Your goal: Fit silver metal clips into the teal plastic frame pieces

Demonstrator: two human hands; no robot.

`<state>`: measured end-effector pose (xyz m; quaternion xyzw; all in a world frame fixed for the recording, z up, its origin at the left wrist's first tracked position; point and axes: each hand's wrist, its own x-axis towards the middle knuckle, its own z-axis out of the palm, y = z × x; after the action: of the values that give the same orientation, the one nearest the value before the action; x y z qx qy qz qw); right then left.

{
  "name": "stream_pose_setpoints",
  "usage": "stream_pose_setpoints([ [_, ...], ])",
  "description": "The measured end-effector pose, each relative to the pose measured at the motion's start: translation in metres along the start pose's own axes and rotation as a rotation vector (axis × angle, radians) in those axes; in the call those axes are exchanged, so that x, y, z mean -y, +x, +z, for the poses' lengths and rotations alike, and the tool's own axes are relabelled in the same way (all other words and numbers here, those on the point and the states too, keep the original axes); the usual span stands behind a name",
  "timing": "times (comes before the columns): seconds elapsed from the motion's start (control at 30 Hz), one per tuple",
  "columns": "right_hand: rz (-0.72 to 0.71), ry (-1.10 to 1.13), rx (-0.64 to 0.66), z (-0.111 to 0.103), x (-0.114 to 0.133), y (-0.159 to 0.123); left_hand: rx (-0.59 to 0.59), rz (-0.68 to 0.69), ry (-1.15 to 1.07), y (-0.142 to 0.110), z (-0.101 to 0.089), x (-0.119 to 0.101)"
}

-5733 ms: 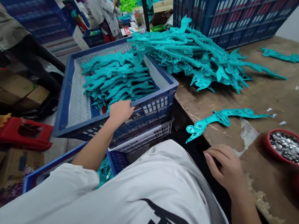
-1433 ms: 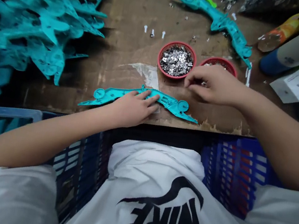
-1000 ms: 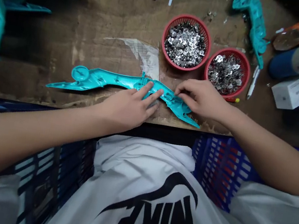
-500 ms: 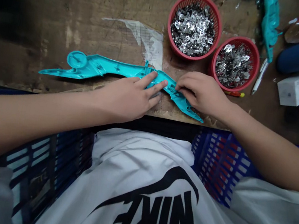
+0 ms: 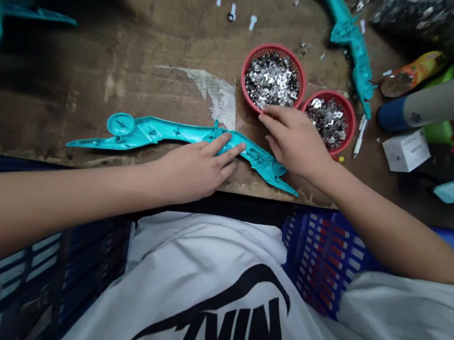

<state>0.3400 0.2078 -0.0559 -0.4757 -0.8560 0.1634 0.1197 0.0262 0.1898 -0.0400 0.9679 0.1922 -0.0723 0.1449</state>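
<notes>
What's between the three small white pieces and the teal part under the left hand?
A torn pale patch on the brown tabletop lies between the white pieces and the teal part under the left hand; the head view shows it.

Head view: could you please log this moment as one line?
left hand: rests on turquoise bow-shaped plastic part; right hand: at near rim of larger red basket; contents: small metal pieces
</notes>
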Motion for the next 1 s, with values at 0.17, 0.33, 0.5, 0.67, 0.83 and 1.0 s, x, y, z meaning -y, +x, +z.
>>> stream_pose_setpoints([
  [0.17,-0.070,0.053,-0.001,0.001,0.001,-0.003,-0.005,0.030,0.045,0.002,0.003,0.002],
  [0.33,-0.117,0.108,0.011,-0.011,0.000,0.000,-0.044,0.094,0.138,0.001,0.009,0.000],
  [0.5,0.047,-0.044,-0.083,-0.008,-0.022,0.018,-0.123,0.148,0.109,0.003,0.010,-0.007],
  [0.67,0.054,-0.114,0.033,-0.002,-0.025,0.024,-0.132,0.213,0.039,0.000,0.007,0.000],
  [0.83,0.054,-0.020,-0.032,-0.007,-0.023,0.023,0.000,0.207,0.036,-0.007,0.013,0.010],
  [1.0,0.167,0.249,-0.160,-0.015,-0.026,0.022,0.018,0.203,0.018,-0.008,0.019,0.014],
])
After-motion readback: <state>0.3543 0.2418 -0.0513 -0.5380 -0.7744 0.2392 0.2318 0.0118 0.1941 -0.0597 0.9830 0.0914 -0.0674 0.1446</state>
